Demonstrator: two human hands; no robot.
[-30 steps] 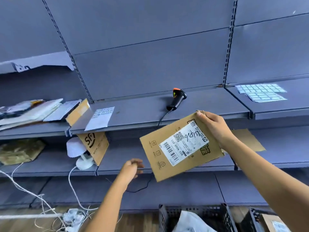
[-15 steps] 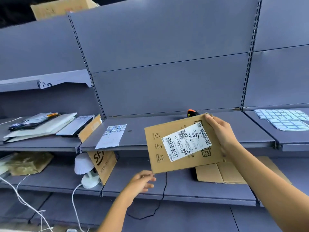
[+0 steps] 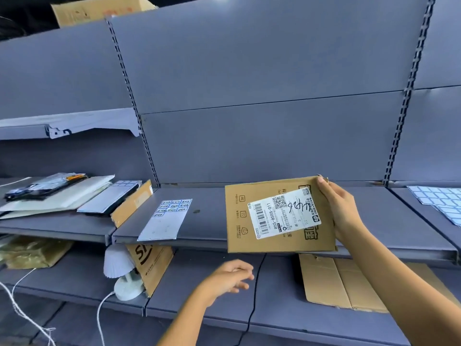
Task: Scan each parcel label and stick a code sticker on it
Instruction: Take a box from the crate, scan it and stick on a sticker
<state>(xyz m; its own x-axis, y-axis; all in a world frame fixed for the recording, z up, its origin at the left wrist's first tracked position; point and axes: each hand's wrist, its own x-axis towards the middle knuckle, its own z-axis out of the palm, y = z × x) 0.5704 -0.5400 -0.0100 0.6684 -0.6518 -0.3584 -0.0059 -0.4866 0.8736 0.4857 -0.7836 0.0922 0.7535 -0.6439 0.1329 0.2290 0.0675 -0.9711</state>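
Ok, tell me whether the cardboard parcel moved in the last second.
Yes. The parcel in the right hand has risen: earlier mostly below the front edge of the middle shelf, now mostly above it.

The parcel (image 3: 242,236) in my right grip (image 3: 341,211) is plain brown cardboard, matt and smooth. Its white paper label (image 3: 284,216) has a slight sheen. The shelf (image 3: 207,221) is painted metal, dull grey-blue. At nine o'clock from the parcel lies a sticker sheet (image 3: 164,221) of glossy white paper. At eight o'clock a lamp (image 3: 116,263) has a pleated white shade and a smooth plastic foot. At five o'clock lies flattened cardboard (image 3: 336,283), matt and creased.
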